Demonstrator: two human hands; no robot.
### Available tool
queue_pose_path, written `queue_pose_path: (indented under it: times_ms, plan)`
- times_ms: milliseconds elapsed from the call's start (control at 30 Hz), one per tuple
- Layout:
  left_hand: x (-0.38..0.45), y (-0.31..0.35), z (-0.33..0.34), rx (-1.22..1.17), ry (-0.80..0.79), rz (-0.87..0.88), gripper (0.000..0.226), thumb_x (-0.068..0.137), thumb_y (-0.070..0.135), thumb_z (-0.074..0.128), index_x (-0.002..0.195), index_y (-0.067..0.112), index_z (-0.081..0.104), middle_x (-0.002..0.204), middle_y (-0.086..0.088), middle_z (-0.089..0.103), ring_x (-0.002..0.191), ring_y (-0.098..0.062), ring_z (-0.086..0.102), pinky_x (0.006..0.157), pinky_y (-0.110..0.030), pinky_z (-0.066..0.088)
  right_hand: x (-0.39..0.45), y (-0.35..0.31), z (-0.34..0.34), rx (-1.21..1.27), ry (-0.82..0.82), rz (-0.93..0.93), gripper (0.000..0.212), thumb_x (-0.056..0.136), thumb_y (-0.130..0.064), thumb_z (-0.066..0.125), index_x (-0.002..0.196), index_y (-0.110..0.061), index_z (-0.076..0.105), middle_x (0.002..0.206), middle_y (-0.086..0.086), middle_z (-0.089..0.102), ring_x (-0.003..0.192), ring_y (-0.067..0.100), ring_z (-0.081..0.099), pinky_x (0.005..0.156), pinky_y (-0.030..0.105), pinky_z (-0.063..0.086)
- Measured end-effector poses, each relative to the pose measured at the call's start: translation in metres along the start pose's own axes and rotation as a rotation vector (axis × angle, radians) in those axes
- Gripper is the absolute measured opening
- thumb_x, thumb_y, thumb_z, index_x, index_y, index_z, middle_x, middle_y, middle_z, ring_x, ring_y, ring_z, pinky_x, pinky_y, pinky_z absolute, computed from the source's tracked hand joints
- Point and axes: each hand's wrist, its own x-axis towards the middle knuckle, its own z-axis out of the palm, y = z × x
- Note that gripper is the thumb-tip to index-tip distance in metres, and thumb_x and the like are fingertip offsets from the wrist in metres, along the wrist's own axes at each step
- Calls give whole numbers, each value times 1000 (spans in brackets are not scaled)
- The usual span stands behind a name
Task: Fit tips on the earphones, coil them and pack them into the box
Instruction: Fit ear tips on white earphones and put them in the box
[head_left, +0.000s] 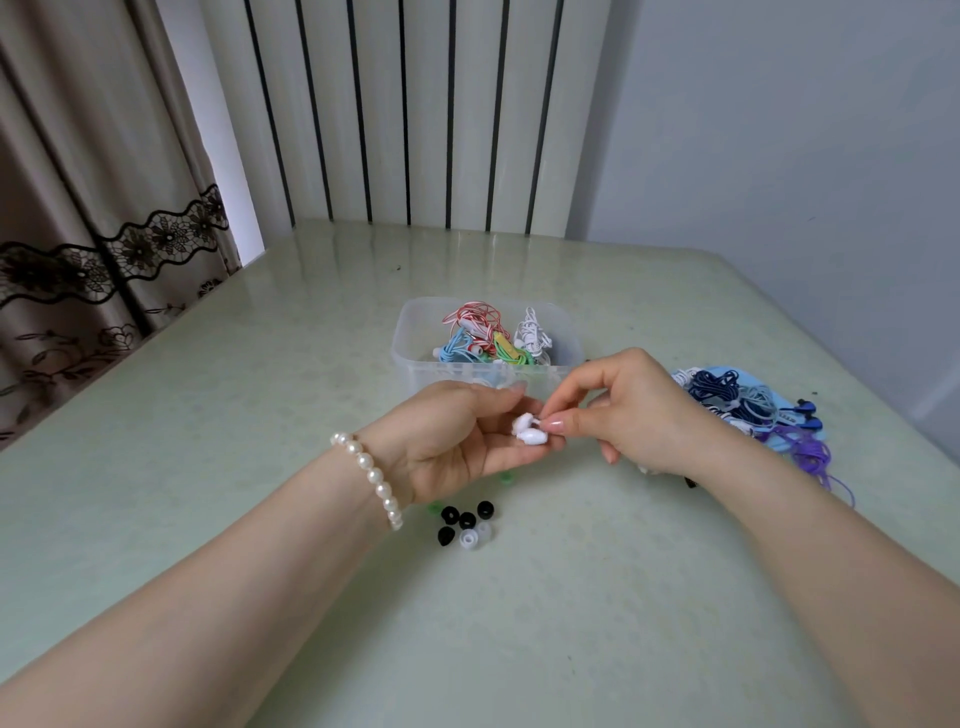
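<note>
My left hand (457, 436) cradles the white earbuds (529, 432) above the table (260, 415), before the box (415, 338); my right hand (618, 410) pinches at one. I should seat the tip squarely, steadying the bud.

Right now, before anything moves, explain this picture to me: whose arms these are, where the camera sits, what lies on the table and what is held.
No machine here: a person's two bare arms, filmed by one camera worn on their head, looking down. The left hand, with a pearl bracelet on its wrist, holds white earbuds. The right hand pinches at them with its fingers, probably fitting a tip. On the pale green table lie loose black and clear ear tips. Behind stands a clear plastic box with coiled coloured earphones. A pile of uncoiled earphones lies at the right.
</note>
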Motion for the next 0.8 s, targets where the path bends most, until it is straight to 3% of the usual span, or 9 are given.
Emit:
queue_pose_path:
  times_ms: [267, 433, 567, 633, 700, 800]
  plan:
    - [-3, -2, 1, 20, 13, 27, 16, 84, -13, 49, 94, -11, 61, 81, -18, 69, 68, -23, 70, 67, -26, 58, 2, 4, -4, 47, 89, 22, 10, 77, -5, 70, 70, -11, 67, 33, -8, 49, 29, 5, 39, 36, 14, 32]
    - [-2, -3, 2, 64, 57, 86, 14, 82, -10, 54, 90, -7, 64, 74, -15, 70, 62, -19, 70, 59, -21, 57, 0, 2, -2, 131, 12, 38, 1, 80, -11, 68, 79, -11, 67, 57, -3, 58, 34, 9, 45, 37, 15, 32]
    - [-4, -1, 1, 126, 46, 118, 18, 80, -6, 57, 96, -9, 64, 82, -17, 71, 70, -19, 71, 63, -20, 57, -4, 0, -1, 192, -149, 46, 32, 71, -36, 63, 94, -14, 61, 56, -7, 62, 32, 12, 44, 37, 19, 33]
    - [-6, 1, 1, 165, 41, 123, 10, 81, -6, 57, 79, -6, 67, 73, -16, 70, 64, -17, 70, 58, -18, 56, -3, -1, 2, 210, -119, 27, 26, 68, -29, 68, 88, -15, 61, 61, -4, 65, 31, 12, 43, 37, 21, 31]
    - [-9, 4, 0, 224, 47, 146, 25, 80, -6, 58, 59, 1, 69, 66, -13, 70, 62, -15, 70, 56, -17, 56, -2, 0, 4, 236, -59, 7, 13, 72, -17, 71, 81, -12, 63, 60, 0, 66, 29, 11, 42, 34, 18, 30]
    - [-10, 5, -1, 302, 71, 200, 27, 79, -5, 60, 55, 5, 68, 63, -10, 70, 60, -13, 69, 56, -16, 55, 0, 2, 6, 297, 33, -8, 8, 76, -11, 68, 75, -6, 62, 54, 6, 62, 28, 11, 42, 32, 17, 31]
